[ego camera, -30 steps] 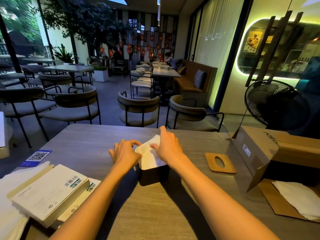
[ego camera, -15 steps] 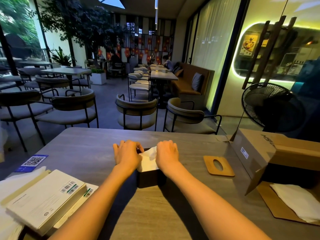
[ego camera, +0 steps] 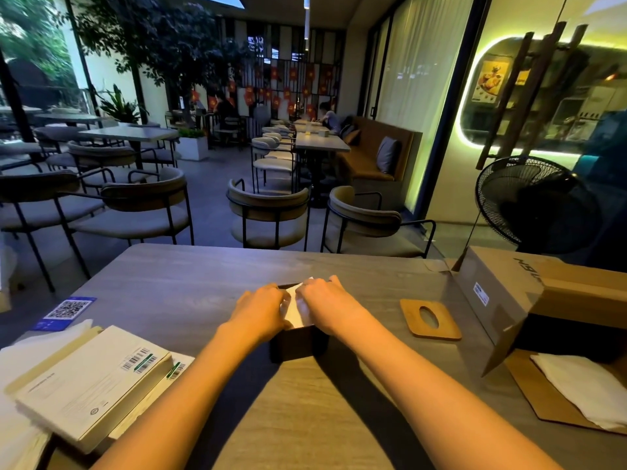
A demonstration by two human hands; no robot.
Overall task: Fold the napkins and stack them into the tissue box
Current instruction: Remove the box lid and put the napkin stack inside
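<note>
- Both hands sit on top of the dark tissue box (ego camera: pixel 298 344) near the middle of the table (ego camera: pixel 190 283), pressing white napkins (ego camera: pixel 294 308) down into its open top.
- Left hand (ego camera: pixel 259 308) lies knuckles-up over the left side of the box, fingers bent down onto the paper; whether it pinches the paper or only pushes it I cannot tell.
- Right hand (ego camera: pixel 327 305) covers the right side the same way, fingertips tucked at the far rim, nearly touching the left hand.
- Between the hands a strip of napkin shows, and one white corner pokes up past the far edge of the box, so the stack does not yet seem fully seated.
- Wooden lid (ego camera: pixel 430 318) with its oval slot lies flat on the table to the right of the box, apart from it.
- Further right, a loose napkin (ego camera: pixel 583 388) rests on a brown board beside an open cardboard carton (ego camera: pixel 509 293); flat packs (ego camera: pixel 91 381) lie at the near left.
- Risk, as I judge it: uneven pressure could crumple the fold or leave that far corner riding over the rim, and the lid would then not seat.
- Pushing hard on a small, light box may tip or slide it towards the body.
- Letting go quickly may allow the springy paper to lift again.
</note>
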